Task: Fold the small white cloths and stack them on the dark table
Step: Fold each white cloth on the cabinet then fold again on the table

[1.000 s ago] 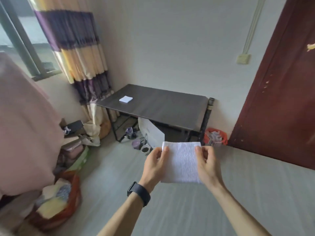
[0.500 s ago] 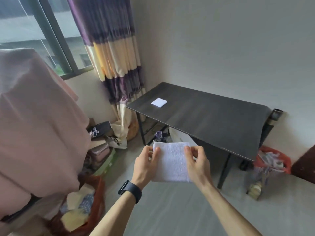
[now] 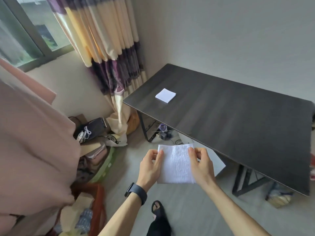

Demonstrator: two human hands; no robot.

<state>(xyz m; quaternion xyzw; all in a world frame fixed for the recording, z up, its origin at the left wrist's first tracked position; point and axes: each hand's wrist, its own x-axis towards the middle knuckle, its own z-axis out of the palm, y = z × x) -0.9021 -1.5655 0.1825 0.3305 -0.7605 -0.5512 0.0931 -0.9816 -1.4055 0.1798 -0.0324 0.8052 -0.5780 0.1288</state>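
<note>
Room: I see a grey floor (image 3: 196,201), pale walls and a striped curtain (image 3: 109,48) beside the dark table (image 3: 238,120).
Left hand (image 3: 150,166): pinches the left edge of the white cloth (image 3: 176,165).
Right hand (image 3: 202,163): pinches the right edge.
Cloth: textured, rectangular, hanging flat in mid-air, near the table's front edge.
Folded cloth (image 3: 165,95): smooth square, lying flat near the table's left end.
</note>
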